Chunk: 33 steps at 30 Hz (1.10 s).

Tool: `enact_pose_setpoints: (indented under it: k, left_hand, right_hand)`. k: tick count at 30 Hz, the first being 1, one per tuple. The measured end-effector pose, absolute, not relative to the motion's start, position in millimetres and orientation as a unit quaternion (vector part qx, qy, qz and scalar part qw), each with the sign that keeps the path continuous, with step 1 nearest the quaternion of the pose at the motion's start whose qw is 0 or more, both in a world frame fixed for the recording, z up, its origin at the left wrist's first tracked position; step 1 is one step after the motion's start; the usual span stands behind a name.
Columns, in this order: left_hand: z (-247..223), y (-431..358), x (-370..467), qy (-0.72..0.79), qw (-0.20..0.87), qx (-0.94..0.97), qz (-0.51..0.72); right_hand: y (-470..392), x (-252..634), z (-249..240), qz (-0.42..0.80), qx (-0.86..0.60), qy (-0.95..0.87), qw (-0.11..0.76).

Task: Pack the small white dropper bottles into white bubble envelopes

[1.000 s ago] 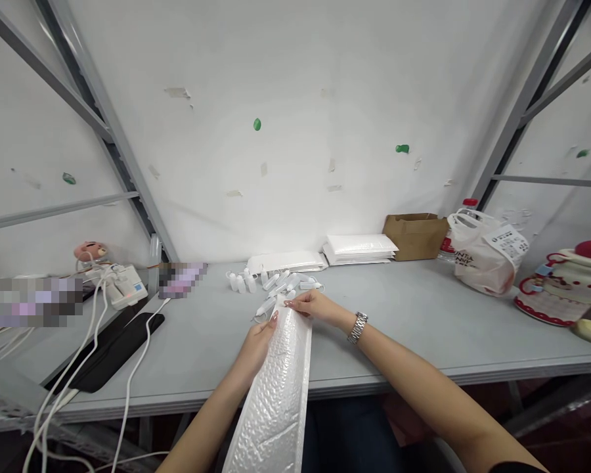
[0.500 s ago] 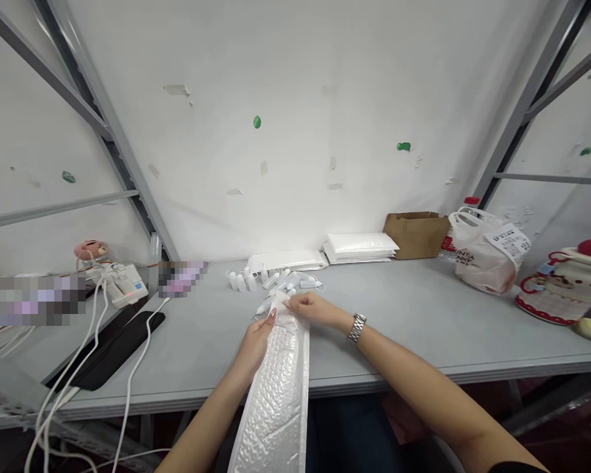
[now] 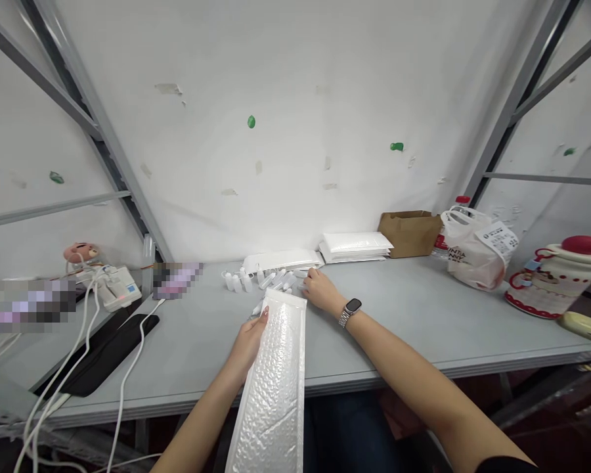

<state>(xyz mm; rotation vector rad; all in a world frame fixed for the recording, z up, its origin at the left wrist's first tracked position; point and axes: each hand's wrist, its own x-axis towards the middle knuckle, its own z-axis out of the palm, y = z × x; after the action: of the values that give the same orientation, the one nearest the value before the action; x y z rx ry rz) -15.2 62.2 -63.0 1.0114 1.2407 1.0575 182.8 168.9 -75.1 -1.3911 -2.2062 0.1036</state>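
A long white bubble mailer [image 3: 278, 381] slants down from the table's middle past its front edge. My left hand [image 3: 250, 338] grips its left edge near the top, thumb on the front face. Beyond the mailer's top end lies a loose group of small white translucent bottles [image 3: 246, 282] with thin loops. My right hand [image 3: 322, 292] is off the mailer, at the right end of this group. Its fingers are curled round a small white bottle [image 3: 300, 287], which they mostly hide.
Flat white mailers [image 3: 280, 260] and a thicker mailer stack [image 3: 355, 247] lie by the wall. An open cardboard box [image 3: 410, 235], a plastic bag [image 3: 475, 253] and a red-lidded jug [image 3: 554, 279] stand right. A black pouch [image 3: 111, 355], white cables [image 3: 140, 341] and a power strip [image 3: 115, 289] are left.
My right hand has let go of the mailer's top and moved up and right to the bottles. The left hand keeps its grip on the mailer. The view has shifted slightly.
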Motion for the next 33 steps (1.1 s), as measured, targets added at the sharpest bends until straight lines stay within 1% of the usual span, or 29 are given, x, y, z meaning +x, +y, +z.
enact_pose_setpoints:
  k: [2, 4, 9, 13, 17, 19, 21, 28, 33]
  left_hand:
    - [-64.4, 63.0, -16.3, 0.53, 0.573, 0.437, 0.447]
    - [-65.3, 63.5, -17.1, 0.531, 0.574, 0.435, 0.447]
    - [-64.7, 63.6, -16.6, 0.515, 0.597, 0.42, 0.449]
    - [-61.6, 61.8, -13.8, 0.53, 0.575, 0.436, 0.445]
    - [-59.8, 60.2, -11.6, 0.526, 0.571, 0.456, 0.435]
    - [-60.5, 60.1, -11.4, 0.518, 0.58, 0.462, 0.427]
    - [-62.0, 60.4, -11.7, 0.51, 0.582, 0.466, 0.429]
    - [-65.6, 61.4, -13.7, 0.508, 0.565, 0.474, 0.445]
    - [-64.1, 62.1, -11.8, 0.524, 0.543, 0.477, 0.451]
  right_hand:
    - [167.0, 184.5, -71.1, 0.049, -0.516, -0.811, 0.272]
    - [164.4, 187.5, -65.9, 0.071, -0.513, -0.801, 0.301]
    - [152.7, 189.2, -49.9, 0.185, -0.477, -0.751, 0.417]
    - [141.9, 181.9, -40.7, 0.281, -0.412, -0.709, 0.498]
    - [137.6, 177.5, -38.2, 0.319, -0.377, -0.65, 0.578]
    - [137.8, 176.4, -39.7, 0.335, -0.367, -0.63, 0.597]
    - [137.9, 173.9, -43.5, 0.363, -0.357, -0.628, 0.588]
    - [133.4, 159.6, -59.4, 0.472, -0.341, -0.661, 0.472]
    - [130.4, 160.3, -55.2, 0.529, -0.357, -0.635, 0.435]
